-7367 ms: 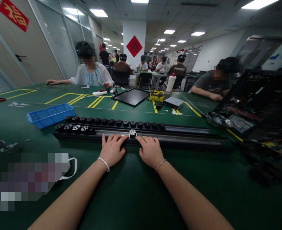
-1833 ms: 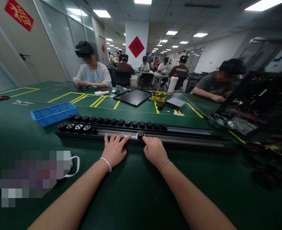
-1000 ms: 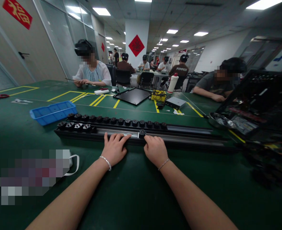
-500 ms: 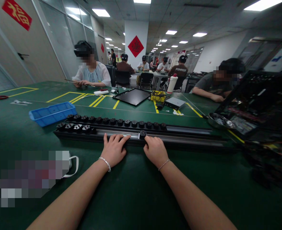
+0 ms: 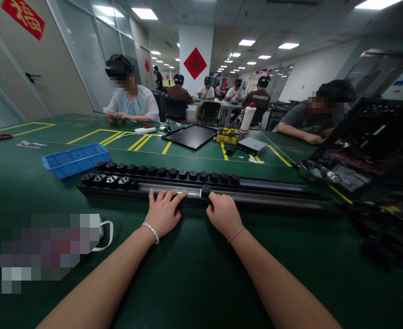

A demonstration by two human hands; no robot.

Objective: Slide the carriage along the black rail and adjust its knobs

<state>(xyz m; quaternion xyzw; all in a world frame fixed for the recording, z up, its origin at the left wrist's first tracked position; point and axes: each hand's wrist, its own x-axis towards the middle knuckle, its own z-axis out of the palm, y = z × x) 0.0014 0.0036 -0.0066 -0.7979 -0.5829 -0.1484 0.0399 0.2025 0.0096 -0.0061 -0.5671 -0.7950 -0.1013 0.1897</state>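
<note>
A long black power track (image 5: pixel 270 197) lies across the table, with a second black track (image 5: pixel 273 185) just behind it. At the left end of the front track sit several small black socket modules (image 5: pixel 111 180), some with pale tops. My left hand (image 5: pixel 163 209) rests on the front edge of this track, fingers spread over its shiny channel. Further right, my right hand (image 5: pixel 225 211) is closed, thumb and fingers at a single black socket module (image 5: pixel 206 188) in the same channel. Its fingertips are partly hidden. A row of similar modules (image 5: pixel 172 172) fills much of the rear track.
A blue plastic bin (image 5: pixel 76 162) stands behind the tracks' left end. At right are a metal bowl (image 5: pixel 316 172) and a dark open case (image 5: pixel 376 151). A black panel (image 5: pixel 189 136) and grey box (image 5: pixel 251 145) lie farther back. Two people sit across the table.
My view has shifted slightly. Both hands keep nearly the same place on the track, the right one still at the socket module.
</note>
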